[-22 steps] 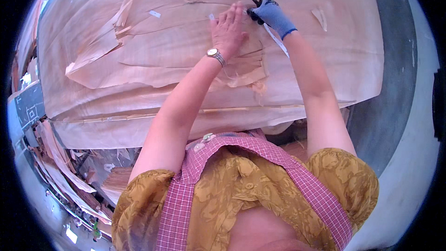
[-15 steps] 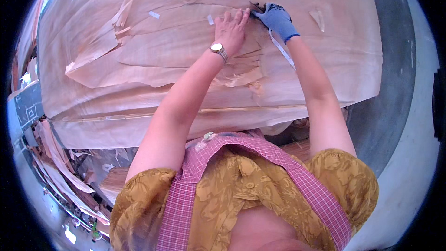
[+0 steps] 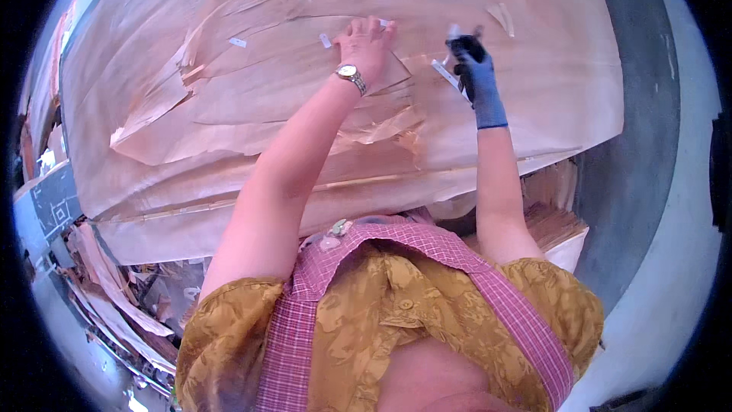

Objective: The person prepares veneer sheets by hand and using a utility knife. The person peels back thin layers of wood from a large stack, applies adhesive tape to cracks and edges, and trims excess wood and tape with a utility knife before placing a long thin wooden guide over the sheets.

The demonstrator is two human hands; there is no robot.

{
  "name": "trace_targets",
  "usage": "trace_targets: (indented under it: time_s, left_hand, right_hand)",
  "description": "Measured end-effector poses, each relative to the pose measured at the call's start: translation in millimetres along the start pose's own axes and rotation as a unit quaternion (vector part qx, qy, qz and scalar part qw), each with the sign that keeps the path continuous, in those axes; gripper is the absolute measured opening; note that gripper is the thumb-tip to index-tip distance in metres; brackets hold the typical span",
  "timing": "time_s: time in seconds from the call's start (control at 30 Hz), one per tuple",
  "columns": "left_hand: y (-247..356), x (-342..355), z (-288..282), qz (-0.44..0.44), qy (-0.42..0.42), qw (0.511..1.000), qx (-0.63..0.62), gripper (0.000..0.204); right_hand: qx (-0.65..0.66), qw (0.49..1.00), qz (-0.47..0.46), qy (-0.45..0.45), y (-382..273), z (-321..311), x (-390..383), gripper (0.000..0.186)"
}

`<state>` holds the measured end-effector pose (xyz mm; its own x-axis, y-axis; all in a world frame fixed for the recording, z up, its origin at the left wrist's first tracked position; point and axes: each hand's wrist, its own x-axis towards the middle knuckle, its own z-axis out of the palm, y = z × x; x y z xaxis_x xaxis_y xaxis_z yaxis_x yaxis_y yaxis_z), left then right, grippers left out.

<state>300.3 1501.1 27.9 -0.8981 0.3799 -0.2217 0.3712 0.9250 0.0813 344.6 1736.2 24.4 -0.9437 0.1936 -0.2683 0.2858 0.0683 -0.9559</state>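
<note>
A broad sheet of pale wood veneer [image 3: 305, 122] lies wrinkled and torn in places before me. My left hand [image 3: 366, 49], bare with a wristwatch [image 3: 348, 72], rests palm down on it, fingers out. A short white tape piece [image 3: 384, 23] shows at its fingertips; a second tape piece [image 3: 325, 40] sits just left of the hand. To the right, my right hand [image 3: 474, 69] in a blue-grey glove with dark palm is closed and lifted a little, with a long white tape strip [image 3: 447, 76] trailing from it. Motion blurs its fingertips and whatever else they hold.
Another white tape piece [image 3: 238, 43] lies farther left, near raised torn veneer edges [image 3: 183, 76]. A loose veneer sliver [image 3: 502, 19] lies at the upper right. Veneer scraps [image 3: 114, 282] pile at the lower left. A dark grey border [image 3: 648, 107] runs along the right.
My right hand has drawn away from the left, right and toward me, and has turned. A tape piece now shows by my left fingertips. The left hand has shifted slightly left.
</note>
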Motion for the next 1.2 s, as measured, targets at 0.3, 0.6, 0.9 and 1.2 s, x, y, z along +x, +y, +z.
trace_targets:
  time_s: [0.3, 0.6, 0.9, 1.2]
  left_hand:
    - [24, -12, -2, -0.007, 0.132, 0.991, -0.018, 0.072]
    - [78, -38, 34, 0.128, 0.121, 0.965, -0.196, 0.087]
    - [79, -36, 44, 0.113, 0.107, 0.977, -0.144, 0.091]
    - [83, -34, 43, 0.119, 0.097, 0.979, -0.132, 0.09]
  right_hand:
    - [0.33, 0.939, 0.06, 0.072, 33, -36, -23, 0.025]
    - [0.161, 0.986, 0.047, 0.007, 25, -33, -23, 0.025]
    - [0.425, 0.9, 0.075, 0.057, 50, -43, -11, 0.026]
    - [0.588, 0.806, -0.059, -0.018, 64, -134, -10, 0.03]
